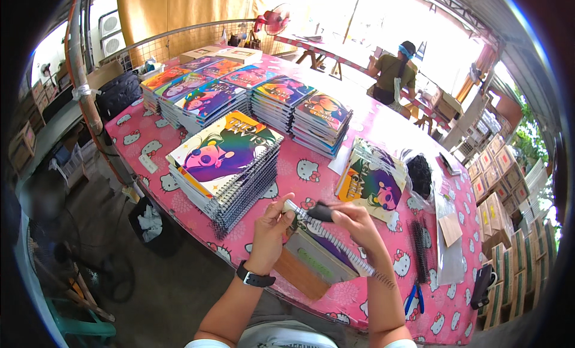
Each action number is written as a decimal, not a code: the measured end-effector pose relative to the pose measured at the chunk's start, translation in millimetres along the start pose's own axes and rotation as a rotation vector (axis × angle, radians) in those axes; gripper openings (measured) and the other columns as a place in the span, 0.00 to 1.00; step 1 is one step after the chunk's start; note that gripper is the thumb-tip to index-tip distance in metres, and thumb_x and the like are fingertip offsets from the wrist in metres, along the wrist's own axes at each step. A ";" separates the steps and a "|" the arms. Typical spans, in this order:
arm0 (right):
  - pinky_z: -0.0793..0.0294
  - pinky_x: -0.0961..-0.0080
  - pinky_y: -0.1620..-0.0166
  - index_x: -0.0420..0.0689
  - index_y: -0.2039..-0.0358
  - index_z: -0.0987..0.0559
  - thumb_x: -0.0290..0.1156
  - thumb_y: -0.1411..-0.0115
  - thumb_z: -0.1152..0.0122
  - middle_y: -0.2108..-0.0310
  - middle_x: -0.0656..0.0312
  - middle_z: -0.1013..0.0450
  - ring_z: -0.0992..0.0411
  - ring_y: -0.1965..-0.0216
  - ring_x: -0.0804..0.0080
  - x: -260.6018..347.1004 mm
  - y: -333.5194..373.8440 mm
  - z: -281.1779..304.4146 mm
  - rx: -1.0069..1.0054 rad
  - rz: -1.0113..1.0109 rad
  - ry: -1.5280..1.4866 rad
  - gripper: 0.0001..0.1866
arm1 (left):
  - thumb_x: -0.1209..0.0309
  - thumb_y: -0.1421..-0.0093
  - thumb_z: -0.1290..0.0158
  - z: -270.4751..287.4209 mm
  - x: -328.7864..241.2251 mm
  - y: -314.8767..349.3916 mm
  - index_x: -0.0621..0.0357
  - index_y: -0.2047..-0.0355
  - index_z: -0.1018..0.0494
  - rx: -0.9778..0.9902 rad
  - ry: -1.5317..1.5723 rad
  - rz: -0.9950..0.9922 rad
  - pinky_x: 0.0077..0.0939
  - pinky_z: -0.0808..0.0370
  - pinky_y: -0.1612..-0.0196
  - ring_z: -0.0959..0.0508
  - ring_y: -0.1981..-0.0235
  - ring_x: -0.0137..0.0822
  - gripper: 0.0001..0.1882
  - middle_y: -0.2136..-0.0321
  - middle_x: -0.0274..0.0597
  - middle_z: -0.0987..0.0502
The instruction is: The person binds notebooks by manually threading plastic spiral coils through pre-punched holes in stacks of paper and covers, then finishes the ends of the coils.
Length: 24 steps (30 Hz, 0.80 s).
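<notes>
At the near edge of the table, a notebook point(326, 252) is tilted up between my hands, with a spiral coil point(341, 243) along its upper edge. The coil's loose tail sticks out by my right forearm. My left hand point(272, 228) pinches the notebook's left corner at the coil's end. My right hand point(357, 224) is closed on a dark rounded thing point(320, 212) pressed near the coil; its kind is unclear. Below the notebook lies a brown wooden block point(301, 268). Blue-handled pliers point(414, 300) rest to the right, near several dark loose coils point(420, 246).
A stack of coil-bound notebooks point(227, 162) stands left of centre, with several stacks of colourful books point(209, 99) behind. Fanned notebooks point(372, 180) and a plastic bag of black coils point(419, 175) lie at right. Another person point(395, 75) sits at a far table; cartons point(500, 168) are piled right.
</notes>
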State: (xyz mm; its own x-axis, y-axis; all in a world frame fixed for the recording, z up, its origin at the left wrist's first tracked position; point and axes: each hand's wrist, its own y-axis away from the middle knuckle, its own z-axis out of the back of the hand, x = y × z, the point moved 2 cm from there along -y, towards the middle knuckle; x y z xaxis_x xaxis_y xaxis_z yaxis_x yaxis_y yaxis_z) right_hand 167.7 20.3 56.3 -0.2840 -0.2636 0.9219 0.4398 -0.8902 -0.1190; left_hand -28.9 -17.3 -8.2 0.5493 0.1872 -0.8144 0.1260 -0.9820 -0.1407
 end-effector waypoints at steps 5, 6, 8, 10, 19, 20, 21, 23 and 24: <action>0.32 0.82 0.60 0.32 0.58 0.22 0.42 0.39 0.45 0.65 0.60 0.24 0.31 0.65 0.78 -0.8 -4.9 -5.2 0.128 0.157 -0.267 0.22 | 0.80 0.40 0.48 -0.2 1.1 -1.1 0.63 0.45 0.31 0.003 0.020 -0.001 0.13 0.37 0.56 0.34 0.64 0.18 0.21 0.65 0.26 0.32; 0.32 0.81 0.60 0.32 0.57 0.22 0.42 0.39 0.45 0.64 0.59 0.24 0.31 0.65 0.78 -7.0 -8.3 -6.2 0.096 0.089 -0.181 0.23 | 0.78 0.40 0.48 1.6 3.2 0.6 0.62 0.45 0.31 -0.005 0.010 0.000 0.14 0.38 0.57 0.35 0.64 0.19 0.21 0.66 0.26 0.33; 0.32 0.81 0.60 0.32 0.57 0.22 0.43 0.39 0.46 0.62 0.59 0.24 0.31 0.64 0.79 -12.8 -20.0 -1.6 0.018 -0.020 0.008 0.24 | 0.76 0.41 0.47 0.4 1.7 -6.1 0.59 0.46 0.30 0.004 -0.003 -0.024 0.16 0.39 0.59 0.37 0.65 0.21 0.21 0.66 0.27 0.35; 0.32 0.77 0.55 0.33 0.58 0.22 0.43 0.42 0.42 0.57 0.55 0.26 0.32 0.59 0.75 -13.0 -9.5 -7.8 0.090 0.013 -0.322 0.22 | 0.76 0.40 0.47 -0.3 1.3 -5.0 0.59 0.46 0.29 0.018 0.002 -0.016 0.15 0.38 0.59 0.36 0.64 0.20 0.20 0.66 0.27 0.35; 0.32 0.64 0.47 0.44 0.49 0.27 0.39 0.45 0.37 0.51 0.52 0.28 0.33 0.48 0.60 5.0 39.5 40.1 -0.240 0.091 0.512 0.24 | 0.78 0.42 0.44 -38.3 -40.0 -3.1 0.63 0.55 0.24 0.195 -0.231 -0.134 0.16 0.31 0.61 0.29 0.65 0.21 0.13 0.67 0.33 0.26; 0.31 0.66 0.49 0.44 0.50 0.26 0.37 0.44 0.38 0.53 0.52 0.27 0.30 0.51 0.62 35.3 47.5 36.6 -0.149 0.070 0.266 0.22 | 0.79 0.43 0.44 -43.6 -42.1 -1.2 0.63 0.56 0.24 0.235 -0.234 -0.143 0.17 0.29 0.61 0.27 0.65 0.23 0.13 0.66 0.35 0.25; 0.29 0.67 0.51 0.43 0.50 0.25 0.34 0.43 0.38 0.54 0.52 0.26 0.28 0.53 0.63 54.0 52.9 28.9 -0.059 0.056 0.009 0.20 | 0.80 0.44 0.43 -47.9 -45.6 2.5 0.64 0.58 0.23 0.240 -0.234 -0.143 0.18 0.29 0.61 0.26 0.64 0.23 0.12 0.66 0.36 0.24; 0.28 0.69 0.57 0.42 0.52 0.25 0.30 0.43 0.39 0.58 0.52 0.25 0.26 0.60 0.64 80.4 62.7 17.1 -0.138 0.231 0.293 0.18 | 0.82 0.46 0.42 -67.8 -52.4 5.9 0.65 0.61 0.23 0.285 -0.219 -0.153 0.18 0.27 0.60 0.25 0.64 0.25 0.11 0.67 0.39 0.23; 0.27 0.71 0.59 0.41 0.53 0.25 0.27 0.44 0.40 0.59 0.53 0.25 0.25 0.63 0.65 88.2 67.0 13.7 -0.176 0.314 0.442 0.17 | 0.82 0.46 0.42 -74.8 -53.7 7.5 0.65 0.62 0.23 0.309 -0.259 -0.175 0.18 0.27 0.61 0.25 0.64 0.25 0.10 0.67 0.39 0.23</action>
State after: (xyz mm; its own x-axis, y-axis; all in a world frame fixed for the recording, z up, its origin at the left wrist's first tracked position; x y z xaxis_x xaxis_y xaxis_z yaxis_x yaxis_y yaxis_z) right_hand 183.8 -57.5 134.7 -0.5090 -0.6223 0.5946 0.4232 -0.7825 -0.4567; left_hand 4.3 -32.8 76.6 0.3116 0.3771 -0.8722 -0.0763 -0.9050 -0.4186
